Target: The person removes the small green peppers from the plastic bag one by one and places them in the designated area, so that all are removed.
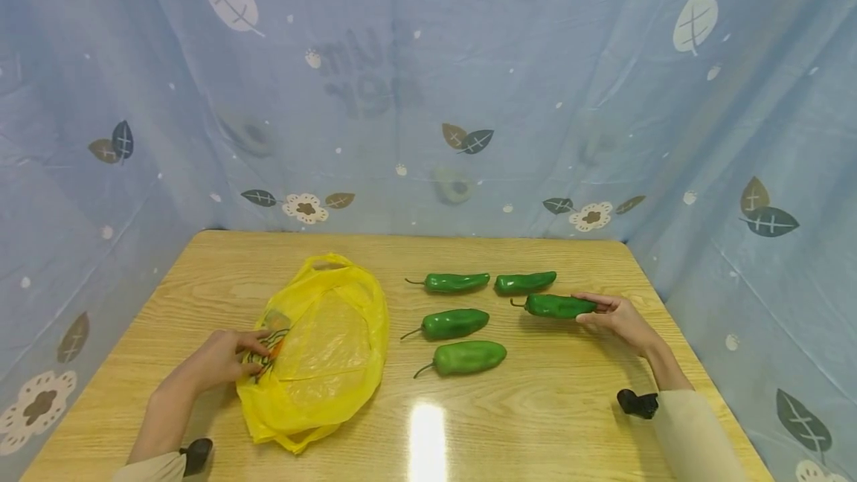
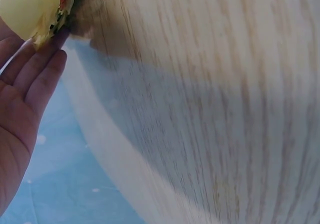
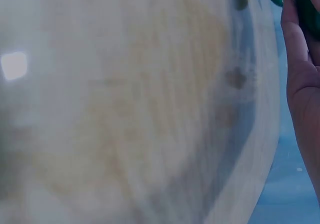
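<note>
A yellow plastic bag (image 1: pixel 328 363) lies spread on the left of the table, its see-through side up and handle loops at its far and near ends. My left hand (image 1: pixel 213 360) pinches the bag's left edge, where a dark and orange print shows; in the left wrist view the fingers (image 2: pixel 46 79) reach up to that edge. At the right, my right hand (image 1: pixel 624 323) grips a long green pepper (image 1: pixel 557 306) by its blunt end, its stem pointing left. Just behind it lies another green pepper (image 1: pixel 525 283).
Left of the held pepper, three more green peppers lie in a column: a far one (image 1: pixel 458 283), a middle one (image 1: pixel 455 323) and a paler near one (image 1: pixel 470 358). A blue patterned curtain (image 1: pixel 415 95) surrounds the wooden table (image 1: pixel 535 422) at the back and sides.
</note>
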Demonstrator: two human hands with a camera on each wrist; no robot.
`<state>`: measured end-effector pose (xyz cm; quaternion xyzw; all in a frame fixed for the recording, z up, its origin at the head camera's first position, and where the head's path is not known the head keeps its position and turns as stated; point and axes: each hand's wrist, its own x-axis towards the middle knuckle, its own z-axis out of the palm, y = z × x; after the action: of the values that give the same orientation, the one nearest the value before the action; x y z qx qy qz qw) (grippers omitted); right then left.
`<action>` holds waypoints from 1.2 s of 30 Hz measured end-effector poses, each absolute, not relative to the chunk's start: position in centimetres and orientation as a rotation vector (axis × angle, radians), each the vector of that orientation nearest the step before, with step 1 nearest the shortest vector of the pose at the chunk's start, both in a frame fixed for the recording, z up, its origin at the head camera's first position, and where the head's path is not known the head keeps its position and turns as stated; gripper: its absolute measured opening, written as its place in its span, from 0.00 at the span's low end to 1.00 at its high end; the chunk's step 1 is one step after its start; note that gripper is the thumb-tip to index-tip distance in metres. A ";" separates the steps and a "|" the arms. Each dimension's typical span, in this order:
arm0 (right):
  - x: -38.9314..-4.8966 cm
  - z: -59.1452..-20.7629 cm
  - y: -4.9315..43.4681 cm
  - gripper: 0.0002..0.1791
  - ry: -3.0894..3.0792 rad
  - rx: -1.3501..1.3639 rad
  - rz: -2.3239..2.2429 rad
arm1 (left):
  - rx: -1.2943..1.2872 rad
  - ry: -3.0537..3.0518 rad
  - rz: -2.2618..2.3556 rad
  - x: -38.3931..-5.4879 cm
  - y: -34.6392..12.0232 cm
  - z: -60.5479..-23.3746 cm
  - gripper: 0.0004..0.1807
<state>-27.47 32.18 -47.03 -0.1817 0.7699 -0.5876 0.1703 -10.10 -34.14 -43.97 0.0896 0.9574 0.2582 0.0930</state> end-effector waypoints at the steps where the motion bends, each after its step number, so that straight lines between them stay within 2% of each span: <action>1: -27.7 -47.0 32.1 0.26 2.193 -0.515 -1.660 | 0.262 2.842 0.767 -10.1 -34.1 -43.9 0.11; 12: -29.4 -47.4 31.2 0.31 2.244 -0.392 -1.555 | 0.268 2.842 0.805 -9.9 -34.0 -44.1 0.11; 22: -29.6 -48.0 31.0 0.32 2.175 -0.434 -1.511 | 0.278 2.837 0.805 -9.8 -33.8 -44.1 0.12; 36: -30.3 -46.7 29.8 0.33 2.251 -0.514 -1.322 | 0.308 2.894 0.755 -9.7 -33.8 -43.5 0.09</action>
<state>-30.33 29.76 -46.71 -0.1877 0.8216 -0.4827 0.2383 -9.71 -33.81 -43.49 0.1022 0.9603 0.2507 0.0675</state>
